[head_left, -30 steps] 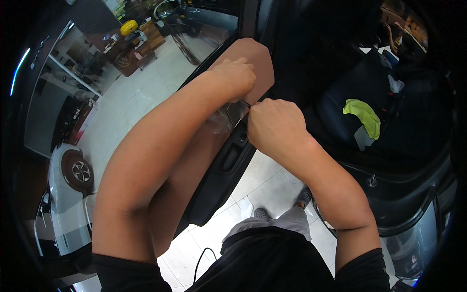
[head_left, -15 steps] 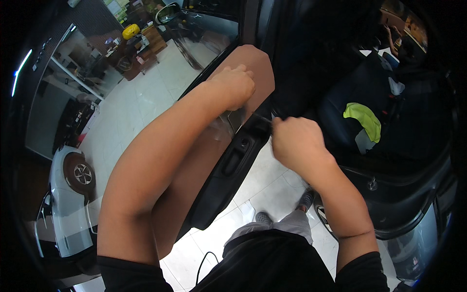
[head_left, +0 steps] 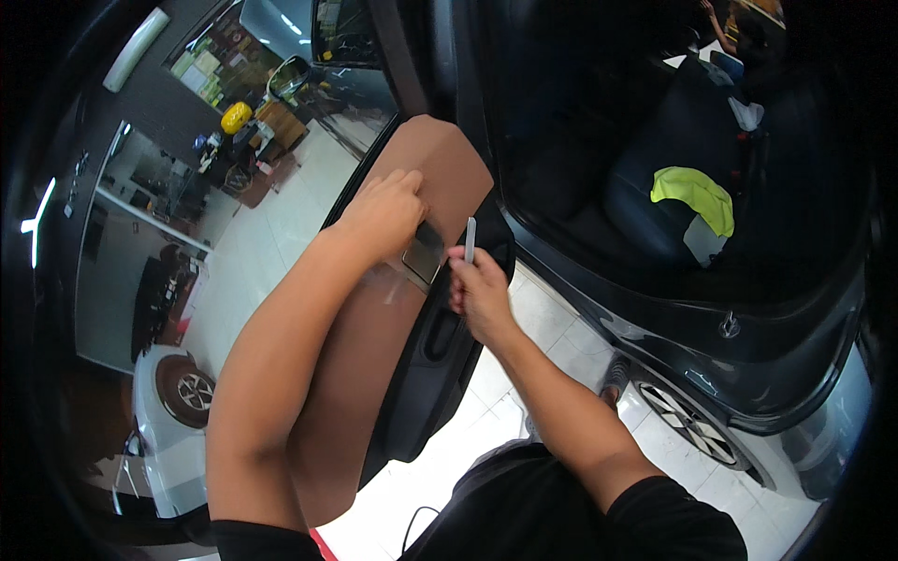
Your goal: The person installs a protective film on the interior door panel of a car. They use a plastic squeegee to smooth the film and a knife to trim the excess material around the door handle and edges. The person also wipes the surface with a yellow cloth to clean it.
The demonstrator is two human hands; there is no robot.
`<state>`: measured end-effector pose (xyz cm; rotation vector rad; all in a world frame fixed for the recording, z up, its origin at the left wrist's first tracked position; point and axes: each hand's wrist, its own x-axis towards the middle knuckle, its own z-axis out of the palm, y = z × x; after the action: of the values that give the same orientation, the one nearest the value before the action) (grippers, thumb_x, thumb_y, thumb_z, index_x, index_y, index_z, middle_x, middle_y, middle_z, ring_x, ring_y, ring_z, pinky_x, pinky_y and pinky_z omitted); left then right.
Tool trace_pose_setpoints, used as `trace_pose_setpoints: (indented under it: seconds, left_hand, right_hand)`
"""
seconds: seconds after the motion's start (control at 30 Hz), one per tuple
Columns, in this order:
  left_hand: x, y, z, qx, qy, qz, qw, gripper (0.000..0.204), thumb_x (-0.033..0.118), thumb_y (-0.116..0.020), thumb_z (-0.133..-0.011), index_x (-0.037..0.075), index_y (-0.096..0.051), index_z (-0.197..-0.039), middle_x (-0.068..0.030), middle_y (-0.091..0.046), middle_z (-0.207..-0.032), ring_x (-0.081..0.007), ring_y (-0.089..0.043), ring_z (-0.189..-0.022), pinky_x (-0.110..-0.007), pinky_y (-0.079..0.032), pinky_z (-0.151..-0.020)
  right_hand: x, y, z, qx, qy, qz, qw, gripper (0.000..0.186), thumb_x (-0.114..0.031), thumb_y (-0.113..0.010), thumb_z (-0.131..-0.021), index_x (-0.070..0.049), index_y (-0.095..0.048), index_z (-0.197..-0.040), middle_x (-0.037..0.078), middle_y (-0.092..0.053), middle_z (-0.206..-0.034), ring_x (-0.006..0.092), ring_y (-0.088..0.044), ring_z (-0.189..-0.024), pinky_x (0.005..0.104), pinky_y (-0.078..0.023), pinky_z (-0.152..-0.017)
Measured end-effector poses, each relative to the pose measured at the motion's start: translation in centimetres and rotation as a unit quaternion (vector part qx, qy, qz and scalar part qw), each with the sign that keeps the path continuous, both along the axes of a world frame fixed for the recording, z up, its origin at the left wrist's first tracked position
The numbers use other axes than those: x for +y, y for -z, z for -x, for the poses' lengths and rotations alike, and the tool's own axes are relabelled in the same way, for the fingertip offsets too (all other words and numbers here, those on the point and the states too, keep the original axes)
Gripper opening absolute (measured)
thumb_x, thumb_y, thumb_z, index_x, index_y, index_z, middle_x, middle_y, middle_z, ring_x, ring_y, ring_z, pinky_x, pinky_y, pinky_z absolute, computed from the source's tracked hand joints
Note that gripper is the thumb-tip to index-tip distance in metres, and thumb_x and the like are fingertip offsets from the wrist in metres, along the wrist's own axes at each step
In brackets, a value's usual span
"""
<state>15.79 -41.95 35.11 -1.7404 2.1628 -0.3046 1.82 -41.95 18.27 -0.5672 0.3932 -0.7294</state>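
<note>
An open car door stands in front of me, its inner panel covered in brown material with a black armrest part below. My left hand presses on the brown panel beside a small glossy dark piece near the handle area. My right hand is closed on a thin light-grey flat tool that points up, its tip just right of the dark piece.
The dark car body with a wheel lies to the right; inside, a black seat carries a yellow-green cloth. White tiled floor, a white car at left, shop clutter and a yellow object beyond.
My right hand pulled away from the left hand to the right, then came back toward the panel, now holding the thin tool upright. The view shifted; my left hand stays on the panel.
</note>
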Motion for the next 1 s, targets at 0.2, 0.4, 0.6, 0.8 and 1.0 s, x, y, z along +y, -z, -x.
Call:
trace_pose_setpoints:
  seconds: [0.2,0.4,0.6,0.8,1.0]
  left_hand:
    - [-0.1,-0.4,0.4,0.027,-0.016,0.006,0.999,0.014,0.008,-0.067,-0.078,0.004,-0.072,-0.091,-0.0133,-0.056,-0.099,-0.0317,-0.056,-0.1,-0.04,-0.047,-0.088]
    - [-0.1,-0.4,0.6,0.064,-0.024,0.01,0.998,0.014,0.01,-0.067,-0.079,0.004,-0.072,-0.091,-0.0141,-0.058,-0.1,-0.0326,-0.057,-0.102,-0.041,-0.048,-0.089]
    - [0.5,-0.7,-0.7,0.176,-0.037,0.087,0.98,0.01,0.004,-0.063,-0.079,0.0,-0.066,-0.087,-0.0169,-0.056,-0.097,-0.0373,-0.057,-0.089,-0.045,-0.048,-0.081]
    - [3.5,-3.6,0.6,0.187,-0.169,0.073,0.965,0.01,0.004,-0.06,-0.08,-0.003,-0.061,-0.087,-0.0203,-0.055,-0.096,-0.0392,-0.056,-0.091,-0.047,-0.046,-0.079]
    - [9.7,-3.2,3.7,0.092,-0.205,0.096,0.97,0.013,0.006,-0.062,-0.081,-0.003,-0.062,-0.091,-0.0183,-0.056,-0.097,-0.0372,-0.057,-0.096,-0.044,-0.048,-0.084]
  right_hand:
    - [-1.1,-2.7,-5.5,0.031,0.042,0.051,0.997,0.017,-0.012,-0.065,-0.092,-0.005,-0.058,-0.105,-0.003,-0.048,-0.063,0.0062,-0.038,-0.043,0.0236,-0.028,-0.038]
    - [-1.4,-2.9,-5.4,0.038,0.043,0.021,0.998,0.007,-0.007,-0.064,-0.088,-0.001,-0.062,-0.092,0.0,-0.056,-0.07,0.0072,-0.05,-0.061,0.0258,-0.039,-0.054]
    - [-1.4,-2.5,-6.7,0.069,0.053,0.062,0.994,0.006,-0.01,-0.061,-0.091,-0.005,-0.058,-0.093,-0.002,-0.047,-0.063,0.0064,-0.038,-0.043,0.0242,-0.028,-0.037]
    - [-1.7,-2.5,-6.5,0.078,0.042,0.052,0.995,0.008,-0.011,-0.062,-0.091,-0.007,-0.056,-0.088,-0.002,-0.047,-0.064,0.0063,-0.038,-0.045,0.0245,-0.027,-0.037]
    - [-2.4,-2.6,-6.1,0.077,0.009,0.073,0.994,0.01,-0.011,-0.061,-0.091,-0.008,-0.053,-0.096,-0.001,-0.047,-0.066,0.0069,-0.039,-0.046,0.0244,-0.029,-0.039]
